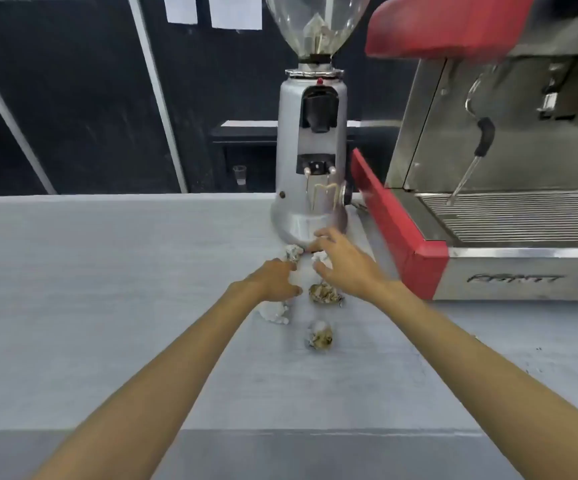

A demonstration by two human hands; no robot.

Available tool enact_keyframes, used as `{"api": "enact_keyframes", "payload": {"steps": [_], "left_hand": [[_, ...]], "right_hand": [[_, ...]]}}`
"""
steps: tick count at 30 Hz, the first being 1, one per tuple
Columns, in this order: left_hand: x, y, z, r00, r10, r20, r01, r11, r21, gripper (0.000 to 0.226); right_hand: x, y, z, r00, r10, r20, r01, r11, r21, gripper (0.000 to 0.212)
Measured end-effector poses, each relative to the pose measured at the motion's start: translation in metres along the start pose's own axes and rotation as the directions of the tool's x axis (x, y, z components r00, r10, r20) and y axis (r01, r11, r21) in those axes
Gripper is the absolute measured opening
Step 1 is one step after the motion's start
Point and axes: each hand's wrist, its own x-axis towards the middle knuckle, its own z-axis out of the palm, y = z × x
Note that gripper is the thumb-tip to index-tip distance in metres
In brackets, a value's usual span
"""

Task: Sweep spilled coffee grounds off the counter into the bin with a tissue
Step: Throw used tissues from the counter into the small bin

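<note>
Several crumpled tissues lie on the grey counter [107,306] in front of the coffee grinder [310,161]. My left hand [275,280] rests over a white tissue wad [275,313], and another white piece [293,252] shows past its fingertips. My right hand [343,263] hovers with fingers spread over a small white tissue [320,257] by the grinder base. Two brown-stained tissue balls lie nearer me, one [325,294] just below my right hand and one [320,336] closer still. A few dark grounds specks [537,362] dot the counter at the right. No bin is in view.
A red and steel espresso machine [505,202] fills the right side, its corner close to my right hand. Its steam wand [478,157] hangs over the drip tray. The counter's front edge [280,432] runs below my forearms. A dark wall stands behind.
</note>
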Motion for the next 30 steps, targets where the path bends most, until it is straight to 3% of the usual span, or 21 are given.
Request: {"api": "enact_keyframes", "payload": {"steps": [5,9,14,22,30], "left_hand": [[-0.003,-0.009,0.022,0.995,-0.045,0.088,0.045,0.999,0.001,0.065],[-0.005,-0.014,0.030,0.993,-0.052,0.108,0.051,0.999,0.017,0.065],[-0.009,-0.015,0.035,1.000,-0.014,0.024,0.013,1.000,0.024,0.053],[-0.017,-0.006,0.036,0.987,-0.035,-0.155,0.033,0.999,-0.017,0.036],[-0.032,0.050,0.030,0.992,0.053,-0.116,-0.057,0.998,-0.031,0.038]], "right_hand": [[-0.031,0.002,0.032,0.951,0.076,0.300,-0.075,0.997,-0.016,0.032],[-0.040,-0.004,0.038,0.964,0.013,0.265,0.004,0.998,-0.064,0.041],[-0.049,-0.009,0.040,0.908,0.025,0.418,0.001,0.998,-0.060,0.047],[-0.052,-0.011,0.032,0.949,0.029,0.314,-0.057,0.995,0.080,0.029],[-0.079,0.009,-0.016,0.982,0.099,0.158,-0.131,0.970,0.206,0.027]]}}
